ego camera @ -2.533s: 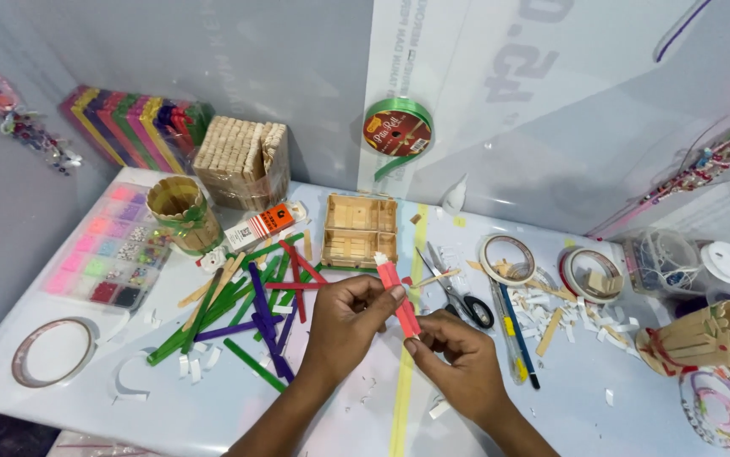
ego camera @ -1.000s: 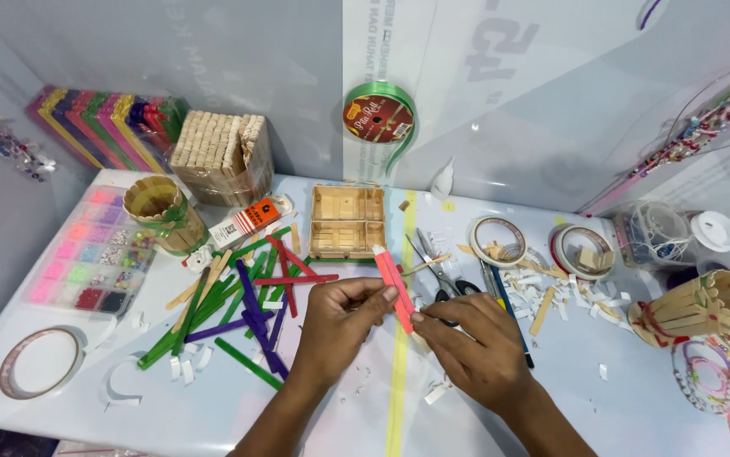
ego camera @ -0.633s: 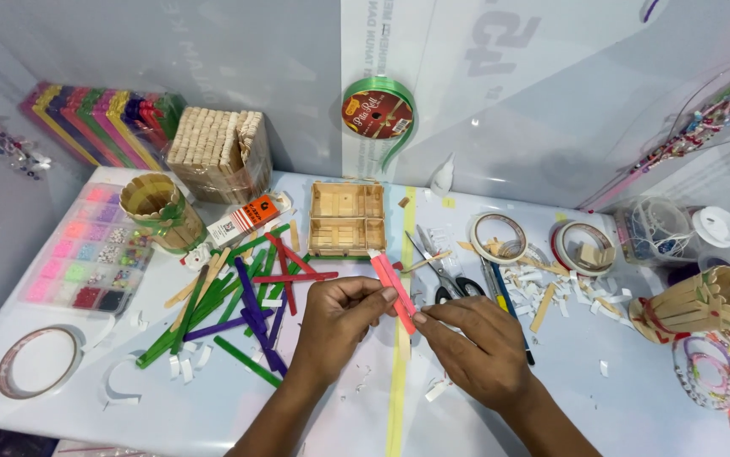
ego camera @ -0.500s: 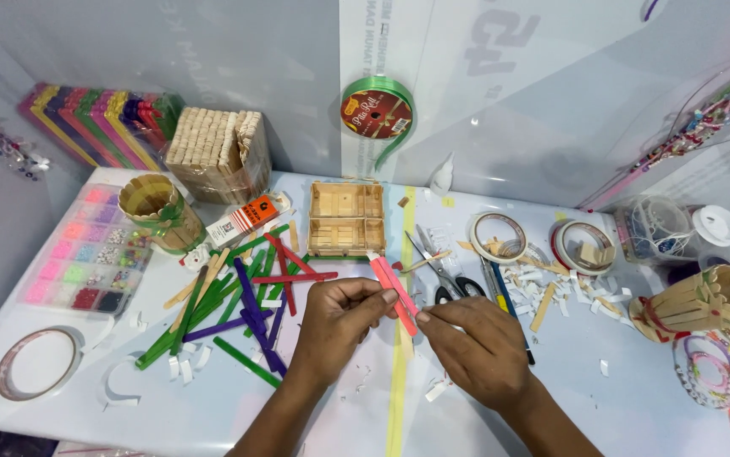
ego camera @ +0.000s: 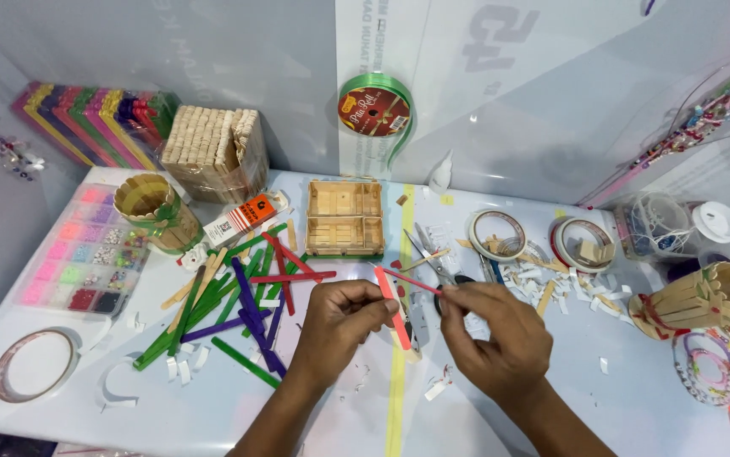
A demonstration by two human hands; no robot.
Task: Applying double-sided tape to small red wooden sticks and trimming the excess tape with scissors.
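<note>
Here we saw the left hand (ego camera: 344,317) pinched shut on a red stick (ego camera: 392,309), just below the little wooden tray (ego camera: 344,218). The right hand (ego camera: 492,334) pinched a thin red strip (ego camera: 416,282) that ran over to the top of that stick. Left of the tray, near it, lay a pile of coloured sticks (ego camera: 238,296). Right of the tray lay scissors (ego camera: 433,262) and two tape rolls (ego camera: 496,235). A green ribbon spool (ego camera: 375,108) hung above the tray.

Sticks (ego camera: 238,296) left of hands; scissors (ego camera: 433,262) behind.
</note>
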